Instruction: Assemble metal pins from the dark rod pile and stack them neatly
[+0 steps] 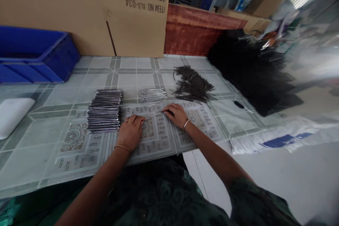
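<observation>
Metal rod point(152, 116) spans both hands, near middle of the desk point(100, 77): left hand point(130, 130) grip closed on its left end, right hand point(178, 114) grip pinching its right. Loose rods point(153, 95) lie just beyond, dark strips point(196, 81) far right, striped rods point(104, 111) left.

Blue bin point(59, 58): on the table point(132, 77), far left, cut off by the view's edge.
White object point(16, 116): in front of the bin, partly out of view; cannot tell what it is.
Cardboard point(137, 30): large brown sheet standing behind the table, printing upside down.
Red board point(192, 33): just right of the cardboard.
White sack point(247, 142): blue-printed, beside the table's right end.
Boxes point(265, 3): brown, back right.
</observation>
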{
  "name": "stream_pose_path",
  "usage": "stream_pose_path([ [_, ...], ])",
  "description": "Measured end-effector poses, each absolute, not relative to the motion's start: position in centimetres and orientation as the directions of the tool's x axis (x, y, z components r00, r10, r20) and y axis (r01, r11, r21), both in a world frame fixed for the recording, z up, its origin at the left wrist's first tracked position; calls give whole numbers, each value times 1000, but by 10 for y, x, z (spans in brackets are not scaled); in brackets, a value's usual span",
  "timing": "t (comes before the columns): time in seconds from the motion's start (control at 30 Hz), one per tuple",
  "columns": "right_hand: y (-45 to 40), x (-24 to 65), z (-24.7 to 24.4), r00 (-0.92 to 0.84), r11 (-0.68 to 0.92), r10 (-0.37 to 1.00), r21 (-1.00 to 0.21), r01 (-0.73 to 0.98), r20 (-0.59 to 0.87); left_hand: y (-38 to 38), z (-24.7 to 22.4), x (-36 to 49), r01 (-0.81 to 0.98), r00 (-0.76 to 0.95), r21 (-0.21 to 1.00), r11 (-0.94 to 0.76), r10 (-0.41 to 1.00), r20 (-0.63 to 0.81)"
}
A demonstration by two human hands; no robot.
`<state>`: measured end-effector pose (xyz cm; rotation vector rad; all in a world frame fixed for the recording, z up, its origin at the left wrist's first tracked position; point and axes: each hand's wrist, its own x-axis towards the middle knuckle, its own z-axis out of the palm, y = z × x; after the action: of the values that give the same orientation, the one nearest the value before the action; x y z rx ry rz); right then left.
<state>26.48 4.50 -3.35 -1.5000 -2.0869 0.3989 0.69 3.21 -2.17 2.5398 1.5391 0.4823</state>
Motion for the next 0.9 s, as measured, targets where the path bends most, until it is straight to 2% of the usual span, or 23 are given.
stream_pose_path([
  [0.2,44,264,-32,-250,340,938,-492,801,241,32,-23,6,842,438,251,-477,877,198],
  [0.43,43,263,-33,-241,325,943,-468,822,231,32,-22,6,825,442,292,-484,874,202],
  [0.7,45,265,-33,-240,336,940,-522,784,244,32,-22,6,831,435,294,-473,881,187],
  [0.9,44,265,-33,-237,329,942,-520,788,237,32,-22,5,826,444,293,-481,877,186],
])
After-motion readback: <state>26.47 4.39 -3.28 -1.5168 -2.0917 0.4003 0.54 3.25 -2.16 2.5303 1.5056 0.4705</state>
